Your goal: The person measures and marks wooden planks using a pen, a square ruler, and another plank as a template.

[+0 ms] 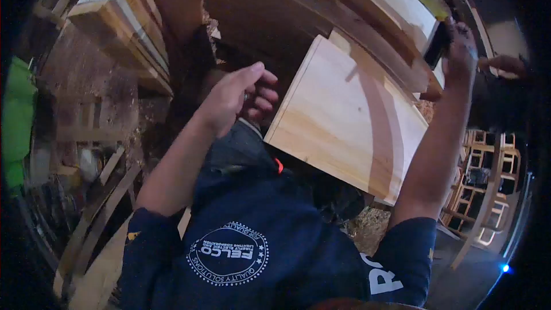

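My left hand (247, 96) hovers beside the left edge of a pale wooden panel (350, 115), its fingers loosely curled and a little apart, with nothing visible in them. The panel lies at a slant in front of my body, a curved shadow across it. At the upper right, my right hand (461, 46) is raised beside the end of a long pale board (396, 3) and a dark object (439, 43). Its fingers are dim and blurred, so its grip cannot be made out.
Stacked wooden boards (123, 20) stand at the upper left. Long wood strips (103, 212) lean at the lower left, near a green object (17, 120). Wooden frames (485, 178) fill the right side. Wood shavings (370, 227) lie below the panel.
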{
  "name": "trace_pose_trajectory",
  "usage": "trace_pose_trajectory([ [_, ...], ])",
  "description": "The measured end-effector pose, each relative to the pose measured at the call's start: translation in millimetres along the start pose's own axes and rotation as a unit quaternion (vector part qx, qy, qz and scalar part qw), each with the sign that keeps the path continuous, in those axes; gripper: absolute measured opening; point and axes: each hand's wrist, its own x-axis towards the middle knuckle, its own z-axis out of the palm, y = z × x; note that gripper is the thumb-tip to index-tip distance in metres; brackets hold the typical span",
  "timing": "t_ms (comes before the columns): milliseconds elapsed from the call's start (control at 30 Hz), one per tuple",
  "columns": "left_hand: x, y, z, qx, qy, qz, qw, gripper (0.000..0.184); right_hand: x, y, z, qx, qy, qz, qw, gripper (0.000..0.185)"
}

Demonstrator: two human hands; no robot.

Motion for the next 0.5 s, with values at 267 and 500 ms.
trace_pose_trajectory([
  [267, 6.1, 8.8, 33.7, 0.233, -0.082, 0.092, 0.965, 0.050, -16.3, 22.0, -61.9, -0.392, 0.153, -0.094, 0.902, 0.044],
  [500, -15.0, 28.9, -10.7, 0.212, -0.014, 0.106, 0.971, 0.038, -124.0, 88.4, -313.2, -0.606, -0.009, -0.029, 0.795, 0.047],
])
